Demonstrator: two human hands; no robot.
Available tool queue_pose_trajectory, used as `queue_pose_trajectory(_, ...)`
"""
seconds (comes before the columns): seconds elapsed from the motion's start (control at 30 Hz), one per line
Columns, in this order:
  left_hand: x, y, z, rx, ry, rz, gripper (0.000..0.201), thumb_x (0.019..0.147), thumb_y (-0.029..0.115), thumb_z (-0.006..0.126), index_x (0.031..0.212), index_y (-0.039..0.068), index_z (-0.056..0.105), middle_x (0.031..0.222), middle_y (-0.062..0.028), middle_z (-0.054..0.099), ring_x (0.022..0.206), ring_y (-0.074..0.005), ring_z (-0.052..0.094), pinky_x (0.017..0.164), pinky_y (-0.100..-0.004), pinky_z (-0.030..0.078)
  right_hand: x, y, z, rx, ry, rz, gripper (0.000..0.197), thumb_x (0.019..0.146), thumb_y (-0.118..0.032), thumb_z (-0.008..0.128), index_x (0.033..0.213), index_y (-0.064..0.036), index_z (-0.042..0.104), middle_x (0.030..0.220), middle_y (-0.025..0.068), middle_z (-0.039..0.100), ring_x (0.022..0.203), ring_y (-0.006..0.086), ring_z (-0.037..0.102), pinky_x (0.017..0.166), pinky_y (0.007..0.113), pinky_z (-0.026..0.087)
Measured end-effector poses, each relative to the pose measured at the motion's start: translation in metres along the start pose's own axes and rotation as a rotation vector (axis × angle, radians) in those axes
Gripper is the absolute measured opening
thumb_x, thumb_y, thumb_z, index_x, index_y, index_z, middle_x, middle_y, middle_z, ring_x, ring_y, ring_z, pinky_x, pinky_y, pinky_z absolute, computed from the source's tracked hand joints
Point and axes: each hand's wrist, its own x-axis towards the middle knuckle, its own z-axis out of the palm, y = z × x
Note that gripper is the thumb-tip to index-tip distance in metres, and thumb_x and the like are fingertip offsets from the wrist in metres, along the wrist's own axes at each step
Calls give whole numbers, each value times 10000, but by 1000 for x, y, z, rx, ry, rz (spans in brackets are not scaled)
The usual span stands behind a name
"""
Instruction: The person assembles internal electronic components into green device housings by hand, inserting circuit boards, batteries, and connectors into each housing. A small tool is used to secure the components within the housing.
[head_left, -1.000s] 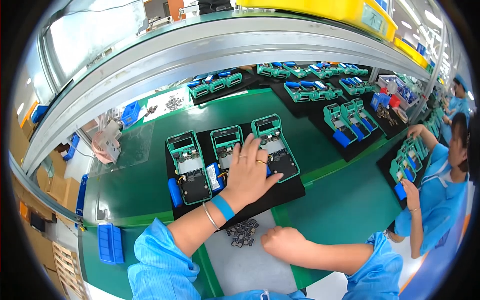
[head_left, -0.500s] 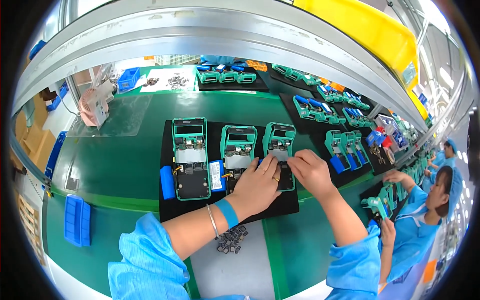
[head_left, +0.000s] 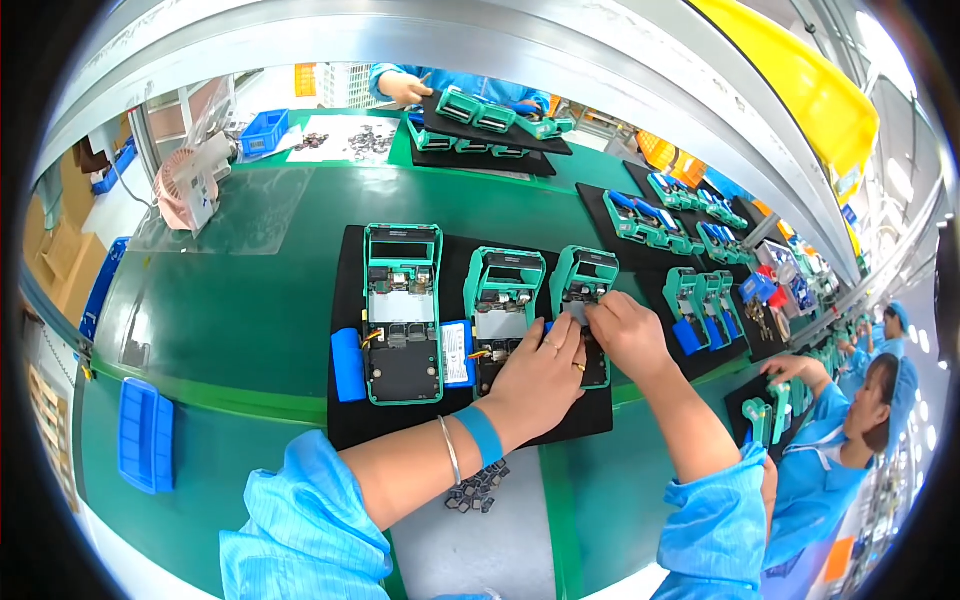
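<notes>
Three green electronic device housings, open to show their insides, lie side by side on a black mat [head_left: 400, 425]: the left housing [head_left: 404, 300], the middle housing [head_left: 506, 272] and the right housing [head_left: 584, 262]. My left hand [head_left: 535, 385] lies across the lower half of the right housing, fingertips drawn together near its centre. My right hand [head_left: 635, 335] pinches at the right side of that same spot. Whatever sits between the fingers is hidden. Blue battery packs, the left battery pack [head_left: 349, 365] and the middle battery pack [head_left: 458, 353], lie beside the housings on wires.
Small dark parts [head_left: 478, 487] are heaped on a grey strip below my left forearm. A blue bin [head_left: 146, 435] and a pink fan [head_left: 187, 190] stand at left. Further mats [head_left: 630, 240] carry more housings at right. One co-worker [head_left: 835, 450] sits right; another person's hand [head_left: 403, 88] is across the bench.
The view has shifted slightly. Across the bench, a person now raises a black tray of green housings above another. My hands stay at the right housing, fingertips slightly shifted.
</notes>
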Motion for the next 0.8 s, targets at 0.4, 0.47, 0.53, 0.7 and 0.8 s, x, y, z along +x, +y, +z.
queue_pose_trajectory(0.4, 1, -1, 1, 33, -28, 12, 661, 897, 392, 666, 1326, -101, 567, 1407, -245, 518, 1406, -367, 377, 1140, -508, 367, 1, 2, 2, -43, -41, 17, 165, 678, -64, 699, 813, -91, 608, 815, 36, 522, 750, 199, 615, 569, 316, 526)
queue_pose_trajectory(0.47, 2, 0, -1, 39, -33, 12, 663, 894, 396, 671, 1320, -101, 568, 1402, -242, 518, 1406, -365, 374, 1140, -506, 370, 9, 2, -9, -7, -40, 49, 171, 681, -64, 700, 818, -92, 602, 816, 38, 527, 767, 206, 616, 572, 320, 531)
queue_pose_trajectory(0.53, 3, -1, -3, 51, -42, 15, 665, 890, 399, 676, 1314, -102, 569, 1397, -239, 518, 1406, -362, 371, 1139, -504, 373, 15, 2, -11, 33, -31, 85, 177, 684, -64, 701, 823, -93, 597, 818, 40, 532, 785, 212, 617, 576, 325, 536)
queue_pose_trajectory(0.7, 16, 8, -10, -36, -13, -16, 659, 860, 370, 726, 1316, -79, 567, 1407, -229, 492, 1402, -361, 381, 1138, -517, 382, 12, 11, -14, -166, -126, 153, 192, 690, -71, 706, 806, -99, 556, 805, 47, 549, 805, 231, 623, 592, 329, 554)
queue_pose_trajectory(0.8, 16, 13, -22, -68, -59, -10, 692, 886, 353, 717, 1398, -56, 494, 1476, -240, 436, 1439, -368, 348, 1144, -529, 373, -1, 7, -27, 10, -102, 354, 181, 791, -106, 689, 920, -96, 562, 812, 78, 604, 796, 279, 657, 618, 388, 563)
